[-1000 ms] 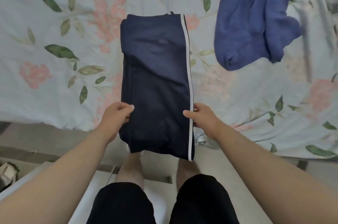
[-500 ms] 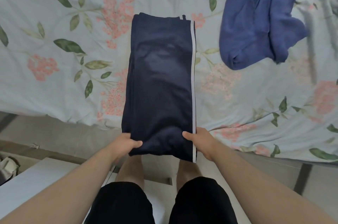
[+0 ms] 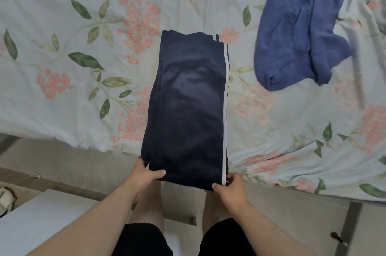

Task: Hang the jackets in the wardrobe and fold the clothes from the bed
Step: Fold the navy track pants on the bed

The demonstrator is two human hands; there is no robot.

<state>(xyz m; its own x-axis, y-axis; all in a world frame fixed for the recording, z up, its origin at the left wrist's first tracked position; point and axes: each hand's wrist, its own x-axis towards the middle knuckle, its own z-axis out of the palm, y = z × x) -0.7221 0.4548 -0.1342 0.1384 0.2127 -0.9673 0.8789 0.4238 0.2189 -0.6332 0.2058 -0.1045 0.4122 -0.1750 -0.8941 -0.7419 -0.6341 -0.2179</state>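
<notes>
Dark navy trousers (image 3: 188, 109) with a white side stripe lie folded lengthwise on the floral bed sheet (image 3: 83, 46), their near end hanging over the bed's edge. My left hand (image 3: 144, 174) pinches the near left corner of the trousers, thumb on top. At the near right corner, by the white stripe, my right hand (image 3: 231, 190) grips the fabric. A crumpled blue garment (image 3: 302, 32) lies on the bed at the upper right, apart from the trousers.
The bed's edge runs across the frame just above my hands. Below it are the bed base with a small handle (image 3: 338, 238) at the right, a white surface (image 3: 41, 220) at the lower left, and my bare legs (image 3: 150, 207) on the floor.
Both hands have slid down the trousers' sides from the middle to the near end. The trousers now lie flatter and straighter on the bed.
</notes>
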